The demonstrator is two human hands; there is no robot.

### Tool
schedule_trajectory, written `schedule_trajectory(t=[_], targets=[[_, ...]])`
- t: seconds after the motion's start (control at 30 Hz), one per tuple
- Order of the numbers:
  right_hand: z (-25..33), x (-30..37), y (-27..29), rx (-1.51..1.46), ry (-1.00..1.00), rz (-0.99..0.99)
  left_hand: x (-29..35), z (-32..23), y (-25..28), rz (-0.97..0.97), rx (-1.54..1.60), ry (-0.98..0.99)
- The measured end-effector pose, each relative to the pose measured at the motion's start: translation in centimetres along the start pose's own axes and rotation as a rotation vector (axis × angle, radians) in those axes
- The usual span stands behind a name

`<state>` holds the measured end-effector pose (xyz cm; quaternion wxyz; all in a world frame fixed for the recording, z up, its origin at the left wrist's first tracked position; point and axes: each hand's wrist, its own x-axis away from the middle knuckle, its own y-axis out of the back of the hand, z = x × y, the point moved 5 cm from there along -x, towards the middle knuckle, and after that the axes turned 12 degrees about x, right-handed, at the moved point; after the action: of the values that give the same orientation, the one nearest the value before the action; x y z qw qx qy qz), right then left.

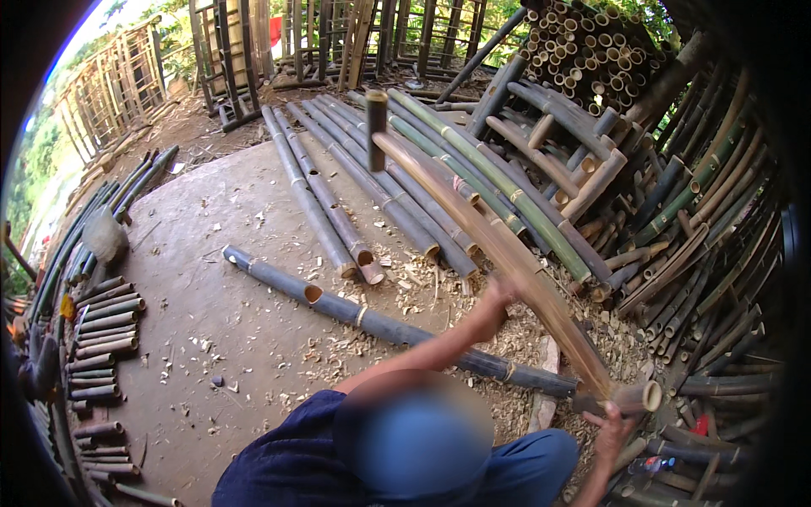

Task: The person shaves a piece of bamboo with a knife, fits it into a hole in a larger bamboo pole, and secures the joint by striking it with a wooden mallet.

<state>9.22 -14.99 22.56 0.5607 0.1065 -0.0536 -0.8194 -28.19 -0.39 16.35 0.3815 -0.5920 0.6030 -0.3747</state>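
A long brown bamboo rail with a short cross post at each end slants across the view; I read it as one bamboo frame piece. My left hand is against the rail's left side, smeared by motion, its fingers partly hidden; it appears wrapped round the rail. At the near end, my right hand is closed on the joint with the short post. The far post is dark and stands up. Below my left forearm lies a dark bamboo pole with a notch cut near its left part. Both knees are bent.
Cut bamboo poles lie side by side ahead. Pale chips litter the ground. Joined bamboo pieces, stacked tubes and many poles fill the right. Short bamboo lengths and a stone are at left; a bottle lies lower right.
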Motion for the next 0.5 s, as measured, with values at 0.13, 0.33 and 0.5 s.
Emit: schedule_trajectory(t=[0.13,0.33,0.5], targets=[[-0.4,-1.5,6.5,0.074,-0.003,0.140,-0.2,-6.2,0.9,-0.214,0.083,0.066],[-4.3,-6.1,9.5,0.088,-0.084,0.086,7.5,-6.1,1.3,-0.332,-0.014,0.147],[-6.9,-9.2,5.7,0.175,-0.204,0.077,10.9,-4.5,7.2,-0.492,0.065,0.096]])
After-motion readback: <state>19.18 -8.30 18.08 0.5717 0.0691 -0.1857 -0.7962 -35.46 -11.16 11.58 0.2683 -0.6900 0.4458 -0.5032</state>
